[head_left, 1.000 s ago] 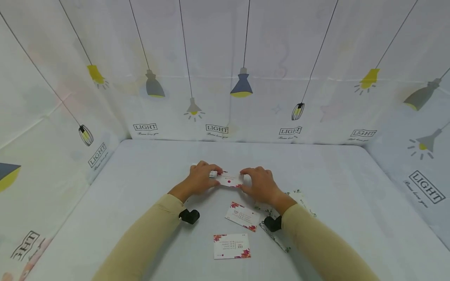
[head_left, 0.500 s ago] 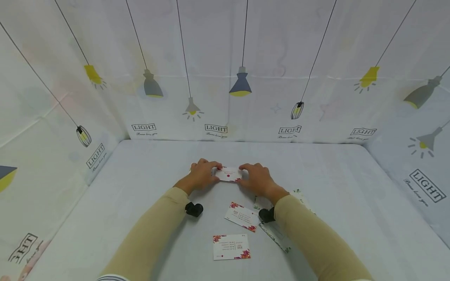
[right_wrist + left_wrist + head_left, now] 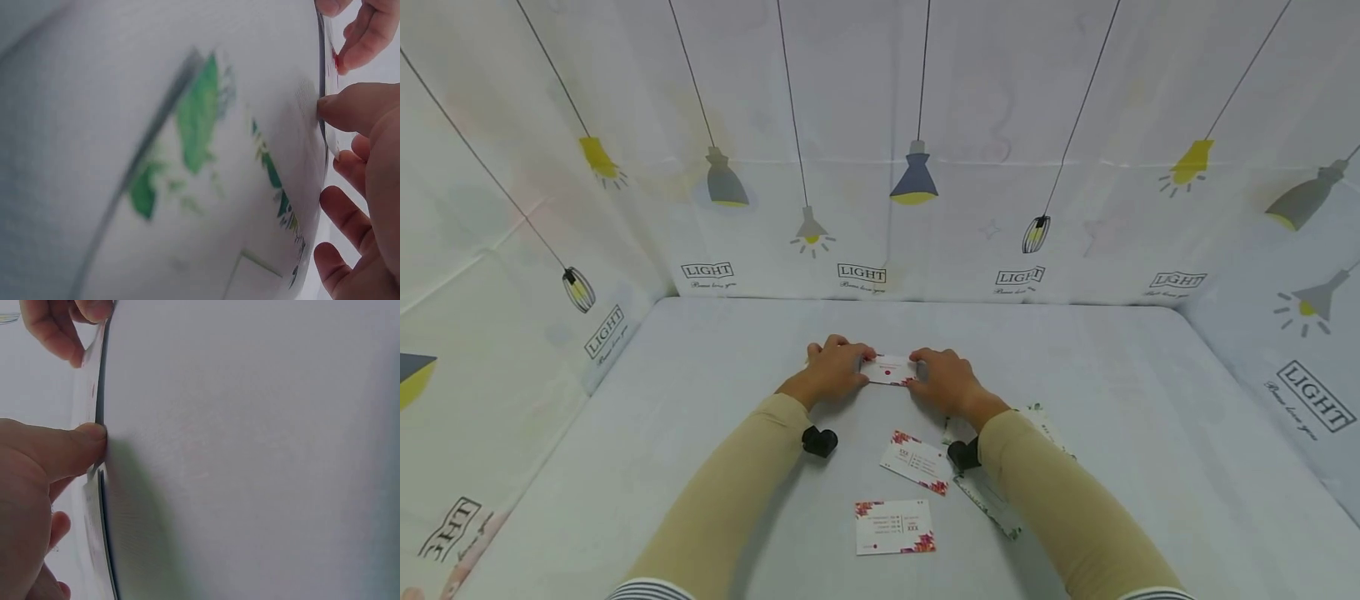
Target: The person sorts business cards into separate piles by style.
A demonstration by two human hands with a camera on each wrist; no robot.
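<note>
Near the middle of the table, a white business card (image 3: 890, 372) with red floral corners and a red dot is pinched at its two ends. At its left end are the thumb and index finger of my left hand (image 3: 832, 368). My right hand (image 3: 952, 382) grips the right end the same way. In the left wrist view another card (image 3: 99, 537) lies by the left hand, beyond the held card's end; the head view mostly hides it. The right wrist view shows the right thumb (image 3: 340, 107) at the held card's near edge, low over the table.
Two red-cornered cards (image 3: 916, 461), (image 3: 895, 527) lie nearer the body. Cards with green leaves (image 3: 990, 502) lie partly under the right forearm. White cloth walls (image 3: 880, 225) printed with lamps stand behind and beside the white table (image 3: 737, 333).
Both hands have moved the card slightly away from the body and levelled it. A white piece that showed between the left fingers is now hidden. The loose cards have stayed in place.
</note>
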